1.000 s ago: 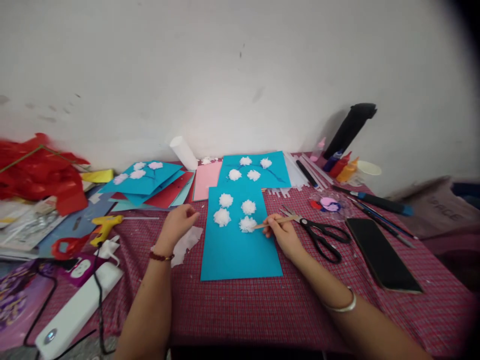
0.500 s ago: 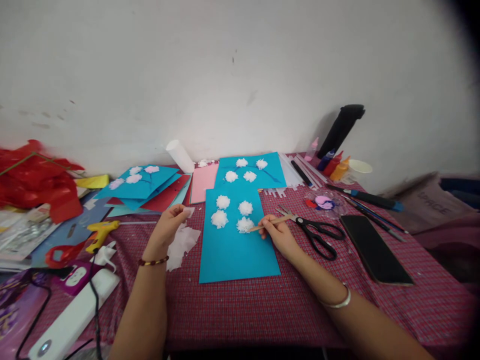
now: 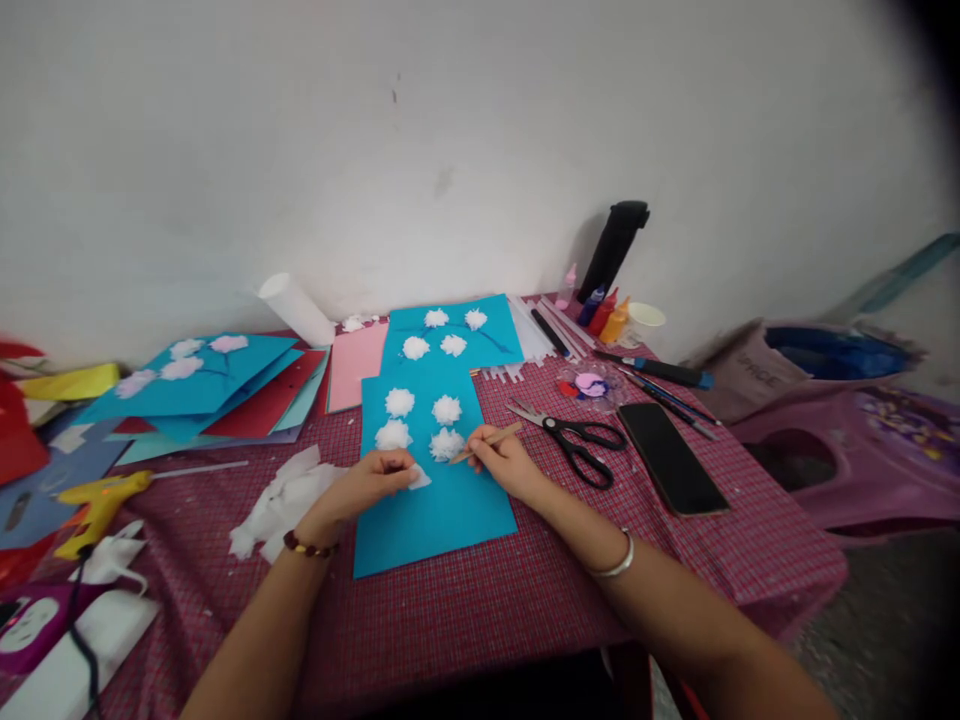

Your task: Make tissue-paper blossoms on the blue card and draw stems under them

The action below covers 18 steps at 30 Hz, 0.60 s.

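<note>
My left hand (image 3: 381, 478) pinches a small piece of white tissue paper (image 3: 420, 479) over a blue sheet (image 3: 442, 520). In my right hand (image 3: 501, 460) is a flat wooden stick (image 3: 504, 433), its lower tip at the edge of a white tissue flower (image 3: 446, 445) on that sheet. The sheet bears several such fluffy flowers in two columns. Left of the sheet, partly behind my left wrist, lies a crumpled heap of white tissue (image 3: 289, 500). Black-handled scissors (image 3: 574, 440) lie partly spread beside my right hand.
Behind is another blue sheet with flowers and a painted branch (image 3: 495, 335). A phone (image 3: 671, 458), a paint palette (image 3: 589, 385) and paint bottles (image 3: 602, 312) are at right. A yellow glue gun (image 3: 105, 500) and a white power strip (image 3: 82, 650) are at left.
My left hand has moved right, from above the tissue heap to over the blue sheet, with the tissue piece. My right hand still holds the stick by the same flower. The view has turned right.
</note>
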### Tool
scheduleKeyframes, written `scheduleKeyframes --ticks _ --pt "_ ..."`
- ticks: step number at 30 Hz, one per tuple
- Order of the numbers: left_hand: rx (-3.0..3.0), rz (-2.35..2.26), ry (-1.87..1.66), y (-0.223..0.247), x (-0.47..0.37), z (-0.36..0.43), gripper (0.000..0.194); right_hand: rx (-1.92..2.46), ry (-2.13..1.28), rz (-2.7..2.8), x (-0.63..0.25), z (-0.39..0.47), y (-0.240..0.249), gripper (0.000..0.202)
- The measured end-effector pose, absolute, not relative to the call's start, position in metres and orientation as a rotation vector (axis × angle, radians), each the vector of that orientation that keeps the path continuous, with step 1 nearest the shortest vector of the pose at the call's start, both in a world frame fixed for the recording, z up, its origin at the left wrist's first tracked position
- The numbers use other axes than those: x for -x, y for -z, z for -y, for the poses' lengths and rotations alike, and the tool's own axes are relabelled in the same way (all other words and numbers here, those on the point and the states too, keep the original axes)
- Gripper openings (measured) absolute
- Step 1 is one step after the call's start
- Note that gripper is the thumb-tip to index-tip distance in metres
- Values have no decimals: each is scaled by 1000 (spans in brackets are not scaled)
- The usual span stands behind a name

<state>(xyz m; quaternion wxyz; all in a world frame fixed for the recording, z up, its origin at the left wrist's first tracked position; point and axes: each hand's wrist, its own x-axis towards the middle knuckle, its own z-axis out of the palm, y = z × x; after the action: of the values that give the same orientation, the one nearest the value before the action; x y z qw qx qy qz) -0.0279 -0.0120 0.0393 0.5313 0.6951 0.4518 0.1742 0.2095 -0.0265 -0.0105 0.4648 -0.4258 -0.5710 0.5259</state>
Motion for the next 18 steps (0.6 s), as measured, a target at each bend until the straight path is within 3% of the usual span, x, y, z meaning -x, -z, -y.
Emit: scheduleKeyframes --ticks 18 --pt "-1711 -1170 -420 -36 17 12 26 1099 -1222 1424 -205 21 14 19"
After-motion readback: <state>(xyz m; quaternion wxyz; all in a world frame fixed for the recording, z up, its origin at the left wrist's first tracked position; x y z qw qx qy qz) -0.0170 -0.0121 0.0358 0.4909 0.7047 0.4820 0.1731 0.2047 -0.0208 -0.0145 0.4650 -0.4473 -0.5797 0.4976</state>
